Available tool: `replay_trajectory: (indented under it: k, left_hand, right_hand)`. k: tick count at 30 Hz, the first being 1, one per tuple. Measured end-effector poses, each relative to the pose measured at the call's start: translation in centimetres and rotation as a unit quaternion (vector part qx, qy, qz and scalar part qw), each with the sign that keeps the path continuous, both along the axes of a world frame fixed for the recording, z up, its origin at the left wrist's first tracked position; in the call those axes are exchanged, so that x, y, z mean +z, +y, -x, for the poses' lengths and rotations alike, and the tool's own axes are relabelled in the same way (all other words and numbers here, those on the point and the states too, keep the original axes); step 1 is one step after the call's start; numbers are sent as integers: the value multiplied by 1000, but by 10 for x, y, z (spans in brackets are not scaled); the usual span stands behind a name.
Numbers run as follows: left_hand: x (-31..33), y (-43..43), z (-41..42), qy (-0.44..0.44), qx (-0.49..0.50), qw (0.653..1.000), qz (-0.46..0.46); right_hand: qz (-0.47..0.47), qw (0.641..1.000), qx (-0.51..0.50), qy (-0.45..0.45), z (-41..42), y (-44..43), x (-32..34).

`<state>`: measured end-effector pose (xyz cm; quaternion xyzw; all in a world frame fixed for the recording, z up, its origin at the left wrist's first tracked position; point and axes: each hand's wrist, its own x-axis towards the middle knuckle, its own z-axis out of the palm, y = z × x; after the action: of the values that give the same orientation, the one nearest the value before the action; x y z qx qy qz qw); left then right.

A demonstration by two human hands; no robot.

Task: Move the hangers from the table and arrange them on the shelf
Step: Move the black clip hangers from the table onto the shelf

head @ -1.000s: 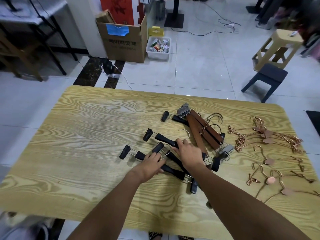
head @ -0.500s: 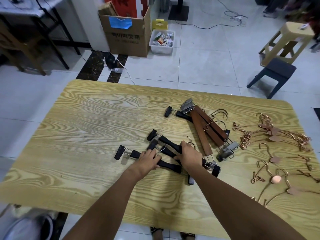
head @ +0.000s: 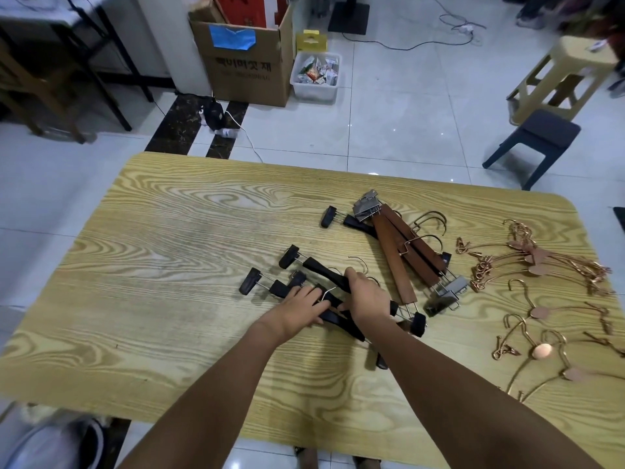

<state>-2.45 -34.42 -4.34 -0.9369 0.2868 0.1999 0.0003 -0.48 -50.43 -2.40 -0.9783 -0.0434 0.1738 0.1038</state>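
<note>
Several black clip hangers (head: 314, 269) lie bunched at the middle of the wooden table (head: 152, 282). My left hand (head: 299, 308) presses on the lower black bars, fingers curled over them. My right hand (head: 367, 296) grips the middle of the same bunch from above, hiding the wire hooks. Brown wooden clip hangers (head: 402, 255) with metal clips lie crossed just to the right, with one more black hanger (head: 341, 220) under their far end. Several thin copper wire hangers (head: 541, 262) are spread along the table's right side. No shelf is in view.
Beyond the table's far edge stand a cardboard box (head: 247, 59), a white plastic bin (head: 316, 77), a power strip with cable (head: 230, 132), a dark blue stool (head: 537, 143) and a beige stool (head: 568, 76). A dark table frame (head: 101, 62) is far left.
Both hands have pulled the black hangers closer together into one bunch. The right hand has closed more firmly over their middle; the camera has dipped slightly toward the table.
</note>
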Motion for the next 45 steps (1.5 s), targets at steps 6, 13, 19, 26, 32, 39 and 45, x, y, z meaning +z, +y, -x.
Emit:
replay_trajectory:
  k: [6, 13, 19, 26, 32, 39, 45]
  left_hand:
    - [11, 20, 1, 5, 12, 999, -34]
    - [20, 43, 13, -9, 77, 997, -17]
    - [41, 57, 20, -19, 112, 993, -39]
    - [72, 86, 30, -51, 245, 968, -31]
    - [117, 113, 52, -75, 326, 942, -42]
    - [179, 114, 80, -122, 387, 910, -90]
    - [223, 106, 113, -177, 416, 884, -118]
  right_hand:
    - [26, 997, 56, -43, -3, -3, 0]
    - [13, 993, 85, -81, -5, -2, 13]
    - [-7, 985, 127, -117, -16, 12, 43]
    - [-16, 974, 162, -159, -30, 34, 82]
    - [-38, 957, 213, -195, -31, 53, 116]
    - [-70, 926, 291, -231, -35, 63, 167]
    - [-108, 886, 339, -296, -28, 75, 214]
